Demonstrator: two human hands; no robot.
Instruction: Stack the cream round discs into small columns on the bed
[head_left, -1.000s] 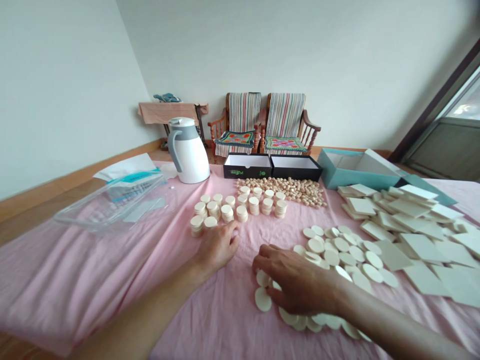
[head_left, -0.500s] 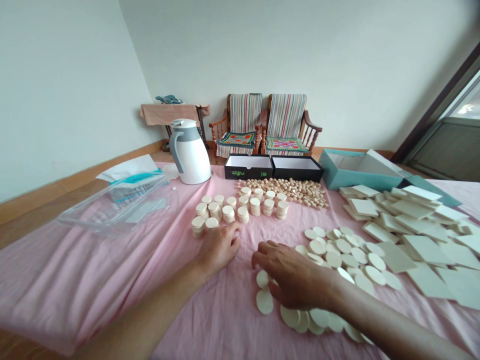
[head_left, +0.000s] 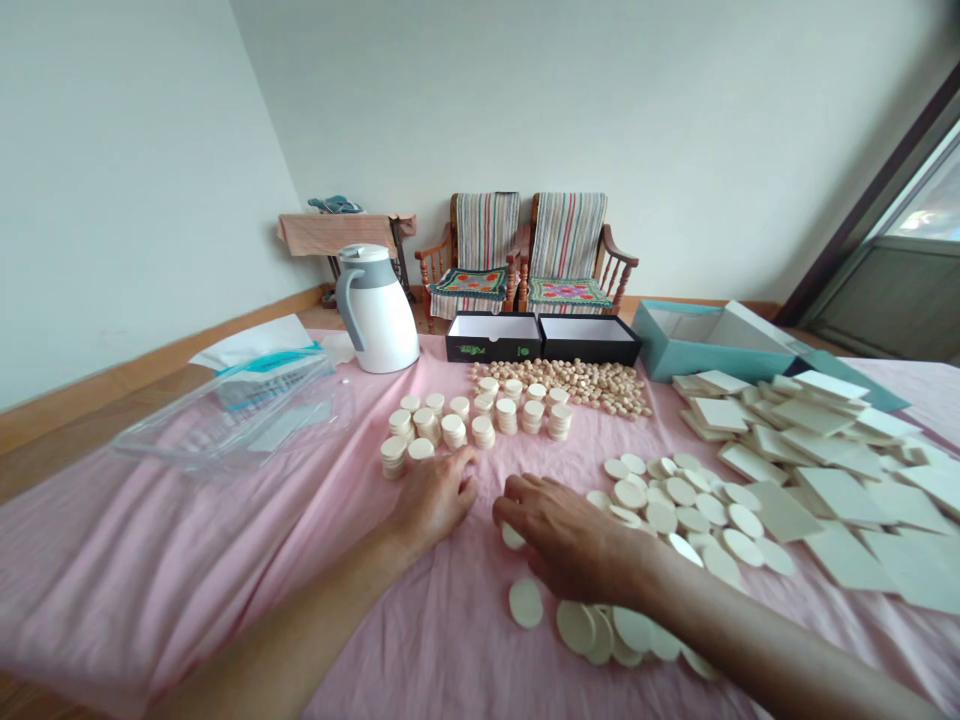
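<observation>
My right hand (head_left: 559, 535) has its fingers closed over a pale round wooden disc (head_left: 513, 538), which shows at the fingertips. Just below lies another loose disc (head_left: 526, 604) on the cloth. A spread pile of similar discs (head_left: 661, 518) reaches from beyond that hand to beneath its wrist. My left hand (head_left: 435, 497) rests on the cloth with curled fingers, right beside the front row of disc stacks (head_left: 453, 432). Whatever is in its fingers, if anything, is hidden. Several short stacks stand in rows behind it.
Small wooden beads (head_left: 592, 385) lie before two black box halves (head_left: 493, 348). Square wooden tiles (head_left: 840, 490) are heaped at right by a teal box (head_left: 705, 350). A white jug (head_left: 386, 320) and a clear plastic case (head_left: 225, 410) stand left on the pink cloth (head_left: 300, 580).
My right hand has shifted slightly left, and the disc at its fingertips has moved up and left, away from the loose one below. My left hand stays beside the stacks.
</observation>
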